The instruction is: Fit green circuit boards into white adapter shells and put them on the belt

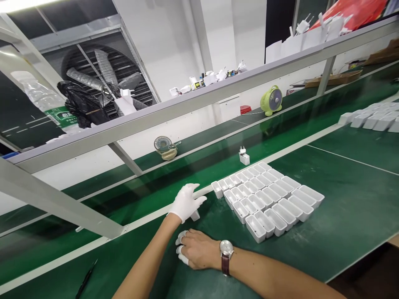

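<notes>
My left hand (187, 202), in a white glove, lies flat on the green mat with its fingers stretched toward the white line of the belt. A small white plastic tray (195, 215) peeks out from under its palm. My right hand (195, 249) is bare except for white finger cots and wears a wristwatch (226, 252). It rests just below the left hand, fingers curled with the tips on the mat, and nothing shows in them. A block of several white plastic trays (268, 199) sits in rows to the right of both hands.
A white plug on a small white box (244, 157) stands on the belt behind the trays. Two small fans (165, 147) (272, 100) sit further back. More white trays (374, 118) lie far right. A black pen (85, 280) lies lower left. A slanted metal rail (199, 104) crosses overhead.
</notes>
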